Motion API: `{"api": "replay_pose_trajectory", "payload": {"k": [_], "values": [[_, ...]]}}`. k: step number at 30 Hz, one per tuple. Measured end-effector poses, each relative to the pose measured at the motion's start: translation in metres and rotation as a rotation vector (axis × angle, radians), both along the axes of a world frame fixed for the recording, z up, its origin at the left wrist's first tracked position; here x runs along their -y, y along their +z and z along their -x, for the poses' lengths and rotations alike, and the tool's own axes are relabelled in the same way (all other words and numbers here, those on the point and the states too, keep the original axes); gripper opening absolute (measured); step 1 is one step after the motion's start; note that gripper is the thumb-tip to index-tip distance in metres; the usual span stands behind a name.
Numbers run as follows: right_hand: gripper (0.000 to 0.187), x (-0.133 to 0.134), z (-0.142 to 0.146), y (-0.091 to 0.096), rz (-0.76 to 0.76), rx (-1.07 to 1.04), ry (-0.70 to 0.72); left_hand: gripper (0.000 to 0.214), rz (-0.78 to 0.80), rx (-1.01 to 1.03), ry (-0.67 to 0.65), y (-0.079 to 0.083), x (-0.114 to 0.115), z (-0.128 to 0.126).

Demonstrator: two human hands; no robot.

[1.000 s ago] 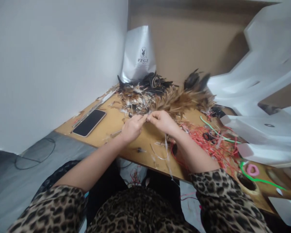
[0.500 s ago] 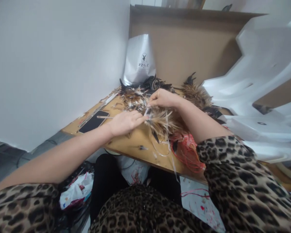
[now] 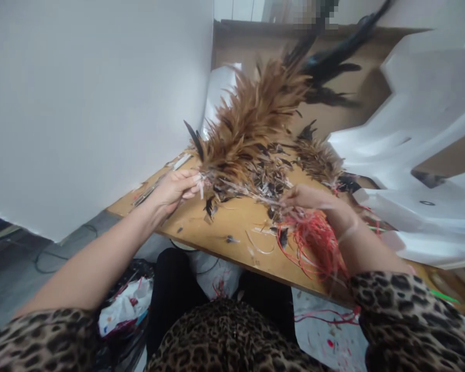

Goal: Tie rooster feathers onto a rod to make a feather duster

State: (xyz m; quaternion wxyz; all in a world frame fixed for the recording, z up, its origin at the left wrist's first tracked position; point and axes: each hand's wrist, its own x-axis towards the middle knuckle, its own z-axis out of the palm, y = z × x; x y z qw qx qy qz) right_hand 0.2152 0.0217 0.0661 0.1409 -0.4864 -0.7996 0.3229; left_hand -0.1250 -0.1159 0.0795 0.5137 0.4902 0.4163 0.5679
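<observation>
My left hand (image 3: pixel 180 190) is closed on the bound end of a large brown feather bunch (image 3: pixel 251 113), where white tape (image 3: pixel 202 182) sticks out. The bunch slants up and away to the right, its long black tail feathers (image 3: pixel 329 57) blurred at the top. Over at the right, my right hand (image 3: pixel 304 199) is closed on a pale, thin ribbon (image 3: pixel 248 192) that stretches across from the bunch's bound end. Below that hand lies a tangle of red string (image 3: pixel 313 235).
Loose small feathers (image 3: pixel 271 178) litter the wooden table (image 3: pixel 201 227). A second feather bunch (image 3: pixel 320 160) lies at the back right, near white foam pieces (image 3: pixel 422 103). Behind the raised feathers stands a silver-white bag (image 3: pixel 220 88). A bag of scraps (image 3: pixel 126 305) is on the floor.
The feather bunch has been lifted off the table and now points up. My left hand has moved slightly left with its end, and my right hand has drawn away right and down, stretching the ribbon.
</observation>
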Motion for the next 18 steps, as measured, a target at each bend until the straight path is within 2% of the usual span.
{"api": "replay_pose_trajectory", "payload": {"k": [2,5,8,13,18], "values": [[0.027,0.014,0.022,0.001,0.109,-0.128,0.083,0.027,-0.015,0.085,-0.020,-0.007,-0.012,-0.019],[0.035,0.033,0.065,0.003,0.103,-0.543,0.094,0.027,-0.028,0.192,-0.006,-0.017,-0.028,-0.049],[0.034,0.044,0.104,-0.006,0.167,-0.769,0.107,0.031,-0.029,0.245,0.012,-0.026,-0.039,-0.073],[0.033,0.054,0.134,-0.032,0.322,-1.066,-0.188,0.033,-0.041,0.246,0.166,-0.042,-0.048,-0.092],[0.032,0.061,0.139,-0.045,0.263,-1.078,-0.301,0.024,-0.053,0.140,0.390,-0.059,-0.055,-0.098]]}}
